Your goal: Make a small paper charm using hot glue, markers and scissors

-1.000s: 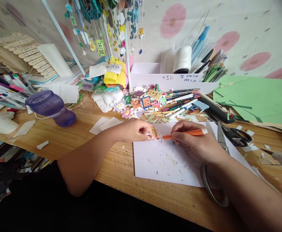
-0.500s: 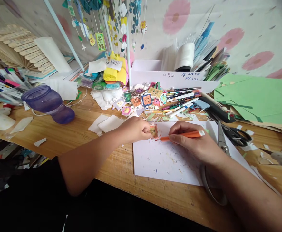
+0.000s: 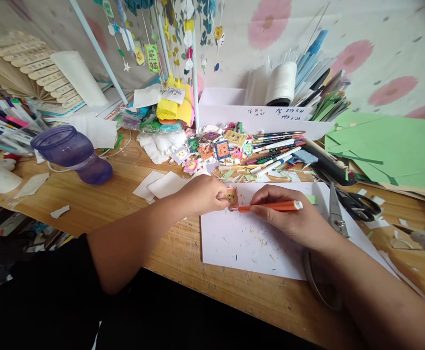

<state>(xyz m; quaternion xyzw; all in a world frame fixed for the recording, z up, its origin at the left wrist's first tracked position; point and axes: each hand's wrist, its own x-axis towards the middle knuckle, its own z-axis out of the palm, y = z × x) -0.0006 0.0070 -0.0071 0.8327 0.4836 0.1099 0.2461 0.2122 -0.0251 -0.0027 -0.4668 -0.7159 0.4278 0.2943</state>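
Observation:
My left hand [image 3: 201, 194] pinches a small square paper cutout [image 3: 231, 197] with an orange face drawn on it, holding it down at the top left of a white sheet [image 3: 248, 243]. My right hand [image 3: 292, 218] grips an orange marker [image 3: 270, 206], whose tip touches the lower right edge of the cutout. Both hands rest on the sheet, which lies on the wooden table [image 3: 125, 204].
A pile of coloured square cutouts [image 3: 215, 148] and several pens [image 3: 274, 146] lie behind the hands. Scissors [image 3: 347, 204] lie to the right, green paper [image 3: 390, 150] beyond them. A purple cup [image 3: 72, 153] lies tipped at the left. A white box [image 3: 256, 116] stands at the back.
The marker tip drew back a little from the cutout half a second ago and now touches its edge again. My left hand has kept its hold and shifted slightly.

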